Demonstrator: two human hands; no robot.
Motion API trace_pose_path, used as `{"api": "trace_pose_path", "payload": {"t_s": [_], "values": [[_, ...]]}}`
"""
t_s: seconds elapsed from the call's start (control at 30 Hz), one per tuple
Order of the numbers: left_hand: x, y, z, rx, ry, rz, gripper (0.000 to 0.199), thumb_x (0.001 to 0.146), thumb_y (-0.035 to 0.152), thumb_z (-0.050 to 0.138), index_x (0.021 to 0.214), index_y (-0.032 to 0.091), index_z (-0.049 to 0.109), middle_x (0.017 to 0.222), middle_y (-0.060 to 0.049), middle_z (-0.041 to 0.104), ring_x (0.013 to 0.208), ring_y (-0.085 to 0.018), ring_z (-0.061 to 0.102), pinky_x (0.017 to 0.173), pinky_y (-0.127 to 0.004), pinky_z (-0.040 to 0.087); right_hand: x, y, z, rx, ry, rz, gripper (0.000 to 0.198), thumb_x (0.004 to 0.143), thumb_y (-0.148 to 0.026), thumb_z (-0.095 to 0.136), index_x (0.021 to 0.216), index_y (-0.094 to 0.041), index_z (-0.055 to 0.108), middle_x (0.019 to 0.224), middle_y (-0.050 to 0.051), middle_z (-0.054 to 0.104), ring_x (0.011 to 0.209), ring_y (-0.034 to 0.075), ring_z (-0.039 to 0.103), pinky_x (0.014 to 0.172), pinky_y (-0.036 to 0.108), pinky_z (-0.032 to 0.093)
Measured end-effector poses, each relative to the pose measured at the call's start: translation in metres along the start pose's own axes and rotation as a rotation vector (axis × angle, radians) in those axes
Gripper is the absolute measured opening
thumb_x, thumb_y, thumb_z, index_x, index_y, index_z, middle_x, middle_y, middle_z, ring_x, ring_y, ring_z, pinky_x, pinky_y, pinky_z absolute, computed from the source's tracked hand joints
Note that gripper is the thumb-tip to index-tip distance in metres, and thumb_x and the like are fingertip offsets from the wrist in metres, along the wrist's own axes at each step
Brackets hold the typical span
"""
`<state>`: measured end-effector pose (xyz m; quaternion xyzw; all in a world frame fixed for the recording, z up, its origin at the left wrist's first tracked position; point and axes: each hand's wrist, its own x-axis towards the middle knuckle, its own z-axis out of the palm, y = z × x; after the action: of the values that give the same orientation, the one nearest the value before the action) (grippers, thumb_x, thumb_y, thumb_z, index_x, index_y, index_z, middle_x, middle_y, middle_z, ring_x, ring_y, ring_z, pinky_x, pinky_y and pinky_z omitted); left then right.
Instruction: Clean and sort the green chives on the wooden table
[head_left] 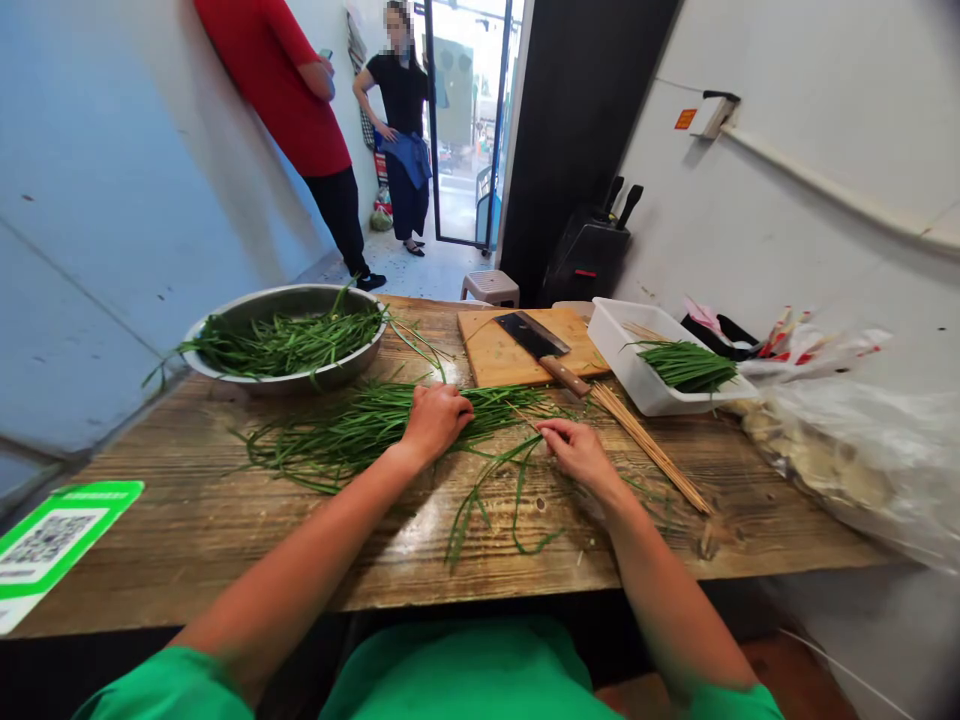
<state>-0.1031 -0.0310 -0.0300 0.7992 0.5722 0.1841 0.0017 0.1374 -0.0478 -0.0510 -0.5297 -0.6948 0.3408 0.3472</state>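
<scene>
Chives [352, 425], long and loose, heaped on the wooden table [247, 545], under and mostly to the left of the left hand [439, 422]. Left hand: palm down, fingers bent onto the heap's right part; can't tell if it grips any stalks. Right hand [576, 450]: thumb and fingertips pinched together on a thin stick [523, 414], which points up-left toward the heap's right end. Few stray strands [463, 515] on the tabletop, below and left of the right hand.

Right of the right hand: bundle of skewers [651, 447], lying slantwise. Beyond the right hand: cutting board [480, 355], with a cleaver [534, 335] flat on it, wooden handle sticking out past the near edge. Farther right: white tub [646, 398] holding a neat green bunch [686, 366]; clear plastic bag [862, 465] just beside it. Beyond and left of the left hand: metal bowl [300, 381] full of more greens [296, 340]. Two people, in a red top [296, 95] and a black top [401, 100], stand well past both hands.
</scene>
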Motion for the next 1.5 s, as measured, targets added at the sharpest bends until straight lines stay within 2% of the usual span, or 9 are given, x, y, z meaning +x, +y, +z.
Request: {"api": "trace_pose_path", "payload": {"t_s": [0.1,0.2,0.3,0.4,0.53,0.67,1.07,1.5], "values": [[0.002,0.005,0.000,0.019,-0.026,0.034,0.016,0.077,0.028,0.053,0.076,0.022,0.068,0.081,-0.007,0.061,0.089,-0.024,0.048,0.078,-0.038,0.029,-0.004,-0.001,0.006,-0.197,0.024,-0.084,0.025,0.080,-0.027,0.046,0.089,-0.019,0.068,0.075,0.003,0.069,0.067,0.016,0.062,0.062,0.026,0.046],[0.004,0.008,0.000,0.003,-0.032,0.048,0.017,0.076,0.025,0.052,0.074,0.022,0.068,0.081,-0.007,0.061,0.089,-0.023,0.050,0.078,-0.037,0.030,-0.008,-0.007,0.013,-0.282,0.043,-0.109,0.024,0.081,-0.024,0.046,0.090,-0.022,0.068,0.087,0.003,0.070,0.078,0.018,0.064,0.071,0.028,0.046],[0.005,0.012,0.003,-0.087,0.021,0.002,0.018,0.076,0.025,0.050,0.074,0.021,0.068,0.081,-0.006,0.063,0.085,-0.022,0.053,0.077,-0.035,0.033,-0.009,-0.010,0.017,-0.280,0.043,-0.124,0.025,0.081,-0.023,0.045,0.091,-0.020,0.068,0.089,0.004,0.070,0.081,0.018,0.065,0.073,0.027,0.047],[0.006,0.015,0.010,-0.233,0.069,-0.119,0.019,0.075,0.025,0.048,0.077,0.019,0.067,0.078,-0.004,0.066,0.076,-0.018,0.057,0.072,-0.030,0.037,-0.010,-0.009,0.020,-0.250,0.072,-0.115,0.026,0.082,-0.025,0.045,0.091,-0.019,0.068,0.089,0.004,0.070,0.081,0.018,0.064,0.073,0.027,0.047],[0.005,0.013,0.020,-0.364,0.039,-0.260,0.021,0.073,0.026,0.049,0.080,0.018,0.067,0.075,-0.002,0.068,0.069,-0.015,0.059,0.066,-0.025,0.041,-0.010,-0.008,0.023,-0.230,0.090,-0.093,0.026,0.082,-0.027,0.045,0.091,-0.020,0.068,0.088,0.003,0.070,0.079,0.018,0.064,0.072,0.027,0.048],[0.006,0.009,0.023,-0.415,0.009,-0.251,0.023,0.074,0.029,0.050,0.084,0.019,0.068,0.083,-0.002,0.070,0.078,-0.016,0.061,0.068,-0.023,0.043,-0.011,-0.007,0.027,-0.216,0.080,-0.111,0.024,0.081,-0.024,0.046,0.091,-0.021,0.068,0.091,0.003,0.070,0.082,0.018,0.064,0.076,0.028,0.048],[0.006,0.012,0.018,-0.409,0.011,-0.277,0.025,0.074,0.031,0.049,0.079,0.017,0.069,0.076,-0.003,0.069,0.070,-0.015,0.061,0.063,-0.022,0.043,-0.011,-0.008,0.028,-0.213,0.072,-0.129,0.023,0.081,-0.023,0.048,0.091,-0.021,0.068,0.092,0.003,0.070,0.085,0.018,0.064,0.077,0.028,0.048],[0.006,0.013,0.016,-0.420,0.005,-0.305,0.024,0.072,0.028,0.049,0.079,0.018,0.070,0.077,-0.002,0.070,0.071,-0.015,0.062,0.064,-0.021,0.043,-0.010,-0.005,0.031,-0.202,0.058,-0.116,0.023,0.081,-0.023,0.047,0.092,-0.023,0.068,0.091,0.003,0.070,0.084,0.017,0.064,0.077,0.028,0.048]]}}
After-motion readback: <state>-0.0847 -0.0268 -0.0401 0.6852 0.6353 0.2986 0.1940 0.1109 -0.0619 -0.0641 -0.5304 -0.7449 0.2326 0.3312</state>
